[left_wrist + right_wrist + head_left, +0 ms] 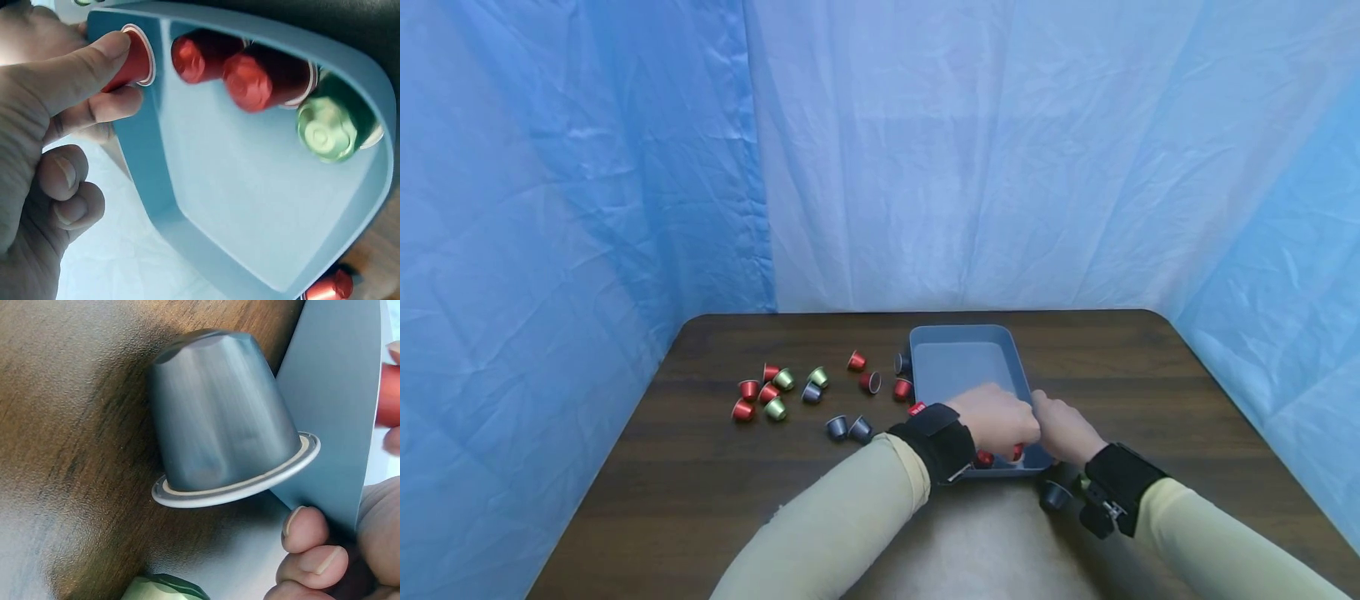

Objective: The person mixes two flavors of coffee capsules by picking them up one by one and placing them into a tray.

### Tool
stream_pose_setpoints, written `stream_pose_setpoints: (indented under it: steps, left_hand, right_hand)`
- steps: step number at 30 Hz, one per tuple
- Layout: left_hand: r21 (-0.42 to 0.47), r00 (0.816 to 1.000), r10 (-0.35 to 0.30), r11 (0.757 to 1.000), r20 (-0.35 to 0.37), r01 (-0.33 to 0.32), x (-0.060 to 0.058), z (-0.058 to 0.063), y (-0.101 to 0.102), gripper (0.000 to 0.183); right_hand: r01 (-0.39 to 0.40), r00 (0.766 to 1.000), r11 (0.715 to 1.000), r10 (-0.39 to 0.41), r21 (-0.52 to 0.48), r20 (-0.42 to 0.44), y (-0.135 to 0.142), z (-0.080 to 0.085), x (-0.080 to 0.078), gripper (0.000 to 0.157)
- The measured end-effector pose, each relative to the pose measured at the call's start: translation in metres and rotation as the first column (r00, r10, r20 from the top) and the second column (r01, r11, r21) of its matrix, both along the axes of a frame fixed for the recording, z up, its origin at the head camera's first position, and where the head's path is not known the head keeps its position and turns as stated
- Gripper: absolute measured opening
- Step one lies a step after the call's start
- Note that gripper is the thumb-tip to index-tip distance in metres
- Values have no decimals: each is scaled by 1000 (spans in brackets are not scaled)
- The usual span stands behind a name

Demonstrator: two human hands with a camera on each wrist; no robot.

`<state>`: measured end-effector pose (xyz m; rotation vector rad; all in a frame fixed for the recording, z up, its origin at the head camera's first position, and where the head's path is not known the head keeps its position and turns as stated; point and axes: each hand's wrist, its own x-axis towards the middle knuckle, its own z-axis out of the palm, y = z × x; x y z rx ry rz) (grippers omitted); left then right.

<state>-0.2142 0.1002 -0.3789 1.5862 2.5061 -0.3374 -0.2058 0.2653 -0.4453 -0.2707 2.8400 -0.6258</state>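
Note:
My left hand (996, 423) is above the near right corner of a blue-grey tray (966, 367). Its thumb and forefinger pinch a red coffee capsule (138, 65) by the tray's inner wall. Two other red capsules (251, 84) and a green capsule (328, 127) lie inside along one wall, seen in the left wrist view. My right hand (1066, 429) grips the tray's right wall, thumb on one side and curled fingers (312, 565) on the other. Close to that hand, a dark grey capsule (222, 419) is on the table outside the tray, near a partly visible green capsule (164, 589).
Left of the tray, red capsules (748, 389), green capsules (776, 408) and dark capsules (837, 427) are scattered on the brown wooden table (700, 492). Several sit close to the tray's left wall. Blue-white sheets (962, 167) hang around the table.

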Motion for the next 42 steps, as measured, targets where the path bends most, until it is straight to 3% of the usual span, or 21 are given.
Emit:
stream_pose_setpoints:
  steps: [4,11,16,20,24,29,36,42]
  left_hand:
    - [-1,1000,-12,1000,7,12,3,-8,2,12]
    - [-9,998,-46,999,-42,46,4,-18,0,13]
    - [-9,998,-52,999,-40,52,3,-23,-1,14]
    - [-37,994,-73,997,-82,70,3,-26,-1,14]
    - [-61,993,-73,996,-95,67,3,-28,-2,15]
    - [-41,1000,-10,999,3,10,4,-22,-7,17]
    - [-5,998,29,1000,54,-29,4,-4,-21,18]
    - [18,994,56,998,92,-58,4,15,-45,24]
  right_hand:
    - [6,1000,1000,-6,0,19,0,0,-1,12]
    - [63,995,998,-62,-9,77,-1,-1,-3,19]
    - [85,992,996,-82,-31,99,-1,0,-4,24]
    - [93,990,995,-88,-42,108,-1,1,-4,28]
    - [94,990,995,-91,-23,108,0,1,-4,24]
    - [89,991,996,-88,0,102,-1,2,-4,20]
    - [78,994,997,-79,15,81,-1,1,-3,22]
    - [85,993,996,-86,27,76,-2,2,-3,27]
